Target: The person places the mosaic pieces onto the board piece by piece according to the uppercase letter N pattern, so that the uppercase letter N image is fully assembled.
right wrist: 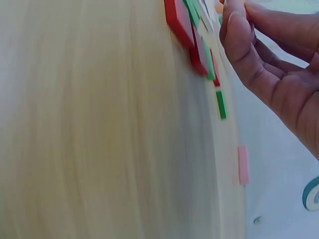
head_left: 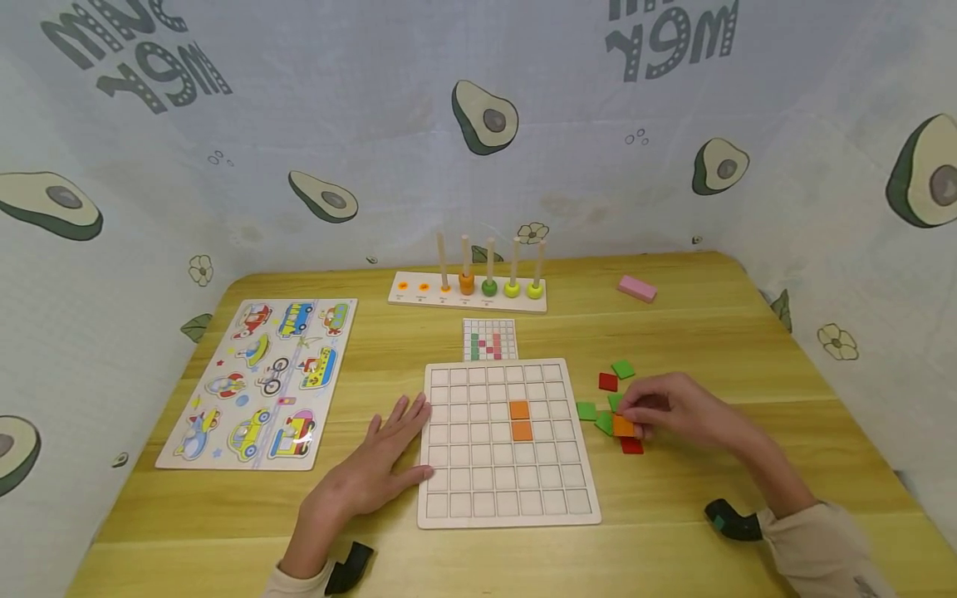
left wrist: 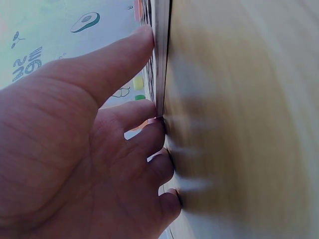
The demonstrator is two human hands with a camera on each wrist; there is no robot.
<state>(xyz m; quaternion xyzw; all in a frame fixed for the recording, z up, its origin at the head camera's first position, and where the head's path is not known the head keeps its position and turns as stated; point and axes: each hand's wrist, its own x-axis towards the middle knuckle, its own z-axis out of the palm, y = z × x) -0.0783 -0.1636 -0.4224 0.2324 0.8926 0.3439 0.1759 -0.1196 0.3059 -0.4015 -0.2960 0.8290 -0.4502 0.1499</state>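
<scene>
A wooden grid board (head_left: 482, 479) lies mid-table, with an orange tile (head_left: 519, 409) and, just below it, another orange tile (head_left: 522, 430) in its cells. My left hand (head_left: 374, 469) rests on the table with fingers spread; thumb and fingertips touch the board's left edge, as the left wrist view also shows. Right of the board, my right hand (head_left: 676, 407) pinches an orange square tile (head_left: 624, 426) between thumb and fingers, above loose tiles. Around it lie several green tiles (head_left: 586, 411) and red tiles (head_left: 608, 382), some partly covered by the hand.
A small pattern card (head_left: 489, 340) touches the board's far edge. Behind it stands a peg stacker (head_left: 467, 297) with coloured rings. A vehicle puzzle board (head_left: 242, 386) lies at left, a pink block (head_left: 637, 288) at back right. Printed cloth hangs around the table.
</scene>
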